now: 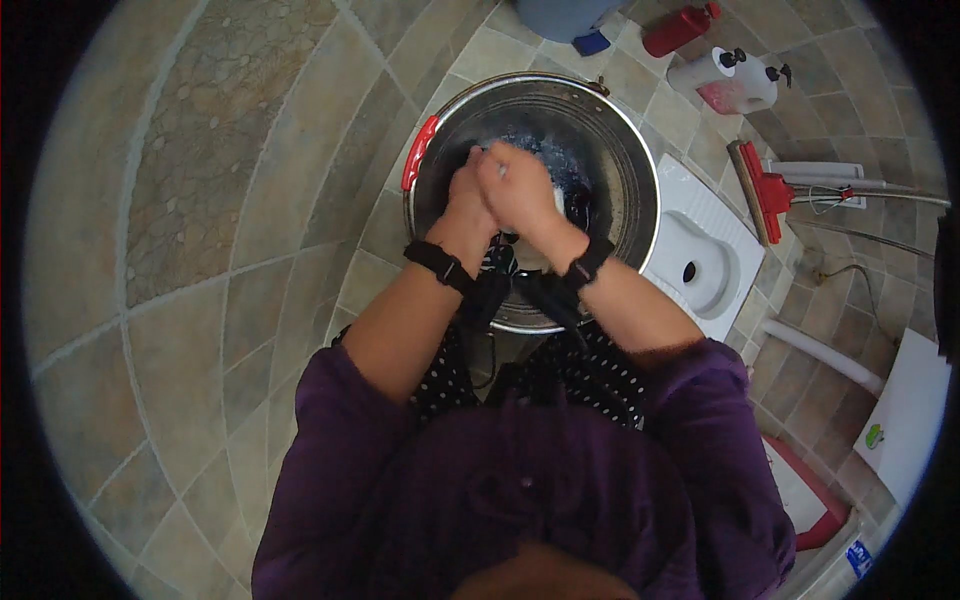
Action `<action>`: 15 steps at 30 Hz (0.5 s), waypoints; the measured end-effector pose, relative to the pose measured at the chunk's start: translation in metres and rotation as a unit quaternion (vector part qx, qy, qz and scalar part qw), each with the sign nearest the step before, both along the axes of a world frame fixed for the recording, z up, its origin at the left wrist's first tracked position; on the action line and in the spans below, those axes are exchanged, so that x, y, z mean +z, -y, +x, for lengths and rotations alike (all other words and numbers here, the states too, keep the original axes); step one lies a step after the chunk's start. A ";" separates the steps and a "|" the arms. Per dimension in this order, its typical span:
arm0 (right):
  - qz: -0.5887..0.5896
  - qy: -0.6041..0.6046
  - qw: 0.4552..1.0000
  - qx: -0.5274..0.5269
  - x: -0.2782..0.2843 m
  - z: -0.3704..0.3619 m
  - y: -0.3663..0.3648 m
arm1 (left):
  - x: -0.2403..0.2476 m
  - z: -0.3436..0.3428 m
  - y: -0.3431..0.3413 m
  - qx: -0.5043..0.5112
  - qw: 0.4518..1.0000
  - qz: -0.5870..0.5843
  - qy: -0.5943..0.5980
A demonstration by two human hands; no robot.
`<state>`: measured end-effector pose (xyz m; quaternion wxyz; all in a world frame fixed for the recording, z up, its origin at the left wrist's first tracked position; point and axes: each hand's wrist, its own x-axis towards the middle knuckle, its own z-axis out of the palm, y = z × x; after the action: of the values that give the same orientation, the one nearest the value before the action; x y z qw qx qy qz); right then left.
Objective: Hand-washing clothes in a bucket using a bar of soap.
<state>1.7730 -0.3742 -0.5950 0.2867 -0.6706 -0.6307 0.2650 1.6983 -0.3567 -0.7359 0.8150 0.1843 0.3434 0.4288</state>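
Both of my hands are pressed together over a wide metal bucket with a red-gripped handle. My right hand is closed, its fist up against my left hand, whose fingers are also closed and partly hidden. A little white shows at the right fist; whatever lies between the hands cannot be made out. Below them, dark, wet-looking cloth and whitish suds lie in the bucket. Pale material shows beneath my wrists. Black straps circle both wrists, and dark straps or cloth hang near the bucket's near rim.
A white squat toilet is set in the tiled floor to the right, with a red squeegee head beside it. Pump bottles, a red bottle and a blue-grey bucket stand beyond. A tiled wall rises on the left.
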 end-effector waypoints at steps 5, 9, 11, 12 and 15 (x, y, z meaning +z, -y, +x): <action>-0.062 0.071 0.988 -0.125 -0.066 0.088 -0.022 | 0.108 0.022 0.009 0.012 0.982 -0.182 -0.050; -0.041 0.125 0.973 -0.192 -0.092 0.102 -0.027 | 0.126 -0.012 0.014 -0.005 0.981 -0.160 -0.108; -0.012 0.158 0.987 0.002 -0.128 0.095 -0.018 | 0.122 -0.017 0.021 -0.005 0.985 -0.157 -0.075; 0.002 0.171 0.980 0.099 -0.151 0.092 -0.010 | 0.119 -0.019 0.025 -0.005 0.986 -0.156 -0.060; -0.153 0.170 0.967 0.108 -0.197 0.093 -0.010 | 0.117 -0.026 0.034 -0.041 0.987 -0.150 -0.035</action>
<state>1.8658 -0.3641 -0.7916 0.0389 -0.6693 -0.6912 0.2697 1.6725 -0.3908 -0.6193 0.8375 0.0892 0.4246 0.3323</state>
